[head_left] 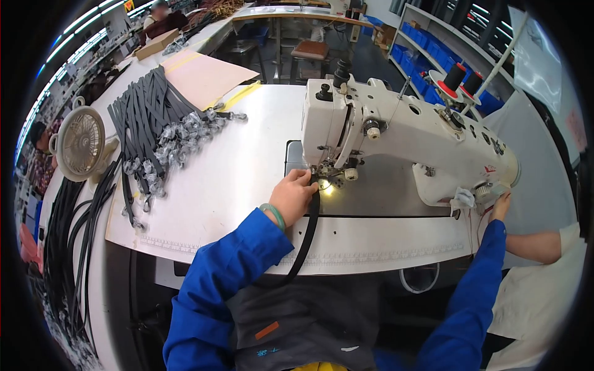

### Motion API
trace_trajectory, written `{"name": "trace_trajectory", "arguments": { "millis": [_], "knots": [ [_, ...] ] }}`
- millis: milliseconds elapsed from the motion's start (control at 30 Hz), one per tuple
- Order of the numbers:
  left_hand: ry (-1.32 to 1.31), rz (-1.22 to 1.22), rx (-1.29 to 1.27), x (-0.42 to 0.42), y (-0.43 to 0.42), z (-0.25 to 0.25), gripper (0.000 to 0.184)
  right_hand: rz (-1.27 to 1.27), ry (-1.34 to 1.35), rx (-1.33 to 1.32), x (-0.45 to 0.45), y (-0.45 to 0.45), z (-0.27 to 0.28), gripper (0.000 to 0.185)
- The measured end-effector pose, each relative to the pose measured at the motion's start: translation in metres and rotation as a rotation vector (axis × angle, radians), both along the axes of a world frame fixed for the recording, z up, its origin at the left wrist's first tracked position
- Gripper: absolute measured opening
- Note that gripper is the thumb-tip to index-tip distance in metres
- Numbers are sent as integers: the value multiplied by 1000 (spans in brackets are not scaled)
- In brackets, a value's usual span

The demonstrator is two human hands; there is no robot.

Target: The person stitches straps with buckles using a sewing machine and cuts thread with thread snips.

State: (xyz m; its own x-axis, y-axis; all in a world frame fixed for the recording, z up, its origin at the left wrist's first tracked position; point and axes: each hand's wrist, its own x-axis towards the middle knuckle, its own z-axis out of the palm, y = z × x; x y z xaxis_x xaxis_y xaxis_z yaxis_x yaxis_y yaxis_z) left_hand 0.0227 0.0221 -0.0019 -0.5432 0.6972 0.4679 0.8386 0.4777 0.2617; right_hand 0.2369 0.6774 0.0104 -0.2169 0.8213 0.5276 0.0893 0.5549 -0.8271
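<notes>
Biggest, the white counter (pixel 260 123), wide and flat under the work, with ruler marks (pixel 371 255) along the edge at 6 o'clock, likely for measuring. Next, with the sewing end (pixel 327 169) as the middle of the clock, the big white sewing machine (pixel 408 120), long and stretched out toward 3 o'clock. Between 8 and 9 o'clock, a bunch of long dark straps (pixel 65 247), maybe kept there to be out of the way. At 10 o'clock, a spread-out pile of grey straps (pixel 145 105), with crinkly clear plastic (pixel 176 143) on the ends, perhaps against scratches, and close enough for an easy reach. Between 10 and 11 o'clock, a flat pink sheet (pixel 201 77). At 9 o'clock, a round fan (pixel 81 141), probably for cool air. Right at the sewing end, one black strap (pixel 307 238), with a tail down over the counter edge, near 6 o'clock. At 8 o'clock, the left hand (pixel 292 196), pinched narrow on that strap, seemingly to keep it straight. At 3 o'clock, the right hand (pixel 500 208), up against the machine's far end, perhaps for working something there; can't tell whether wide or narrow. Smallest, a green bangle (pixel 273 214) on the left wrist.
</notes>
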Motion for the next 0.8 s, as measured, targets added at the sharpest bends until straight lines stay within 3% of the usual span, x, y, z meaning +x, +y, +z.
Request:
{"name": "trace_trajectory", "arguments": {
  "millis": [67, 167, 233, 333, 433, 533, 633, 733, 800],
  "knots": [
    [30, 1, 2, 2, 0, 0, 34, -39, -53, -40, 2, -28, 22, 54],
    [26, 6, -3, 1, 0, -1, 34, -175, -109, 332, -8, -48, 81, 55],
    [6, -2, -7, 0, 0, -1, 35, -186, -389, 466, -12, -23, 113, 56],
    [-13, 3, -3, -1, 1, 1, 35, -126, -670, 449, -17, 8, 130, 57],
    [-19, 5, 7, -2, 2, 3, 35, -132, -722, 89, -9, 26, 121, 57],
    [-33, 13, 15, 1, 1, -1, 34, -221, -234, 246, -4, 6, 56, 57],
    [-29, 16, 31, 0, 1, -2, 34, -238, -227, 188, -5, -7, 61, 58],
    [-28, -1, 56, -5, 3, -7, 32, -86, -265, -11, -2, -7, 80, 60],
    [-26, -5, 59, -3, 1, -8, 30, -122, -286, 208, -11, -16, 90, 61]
  ]
}}
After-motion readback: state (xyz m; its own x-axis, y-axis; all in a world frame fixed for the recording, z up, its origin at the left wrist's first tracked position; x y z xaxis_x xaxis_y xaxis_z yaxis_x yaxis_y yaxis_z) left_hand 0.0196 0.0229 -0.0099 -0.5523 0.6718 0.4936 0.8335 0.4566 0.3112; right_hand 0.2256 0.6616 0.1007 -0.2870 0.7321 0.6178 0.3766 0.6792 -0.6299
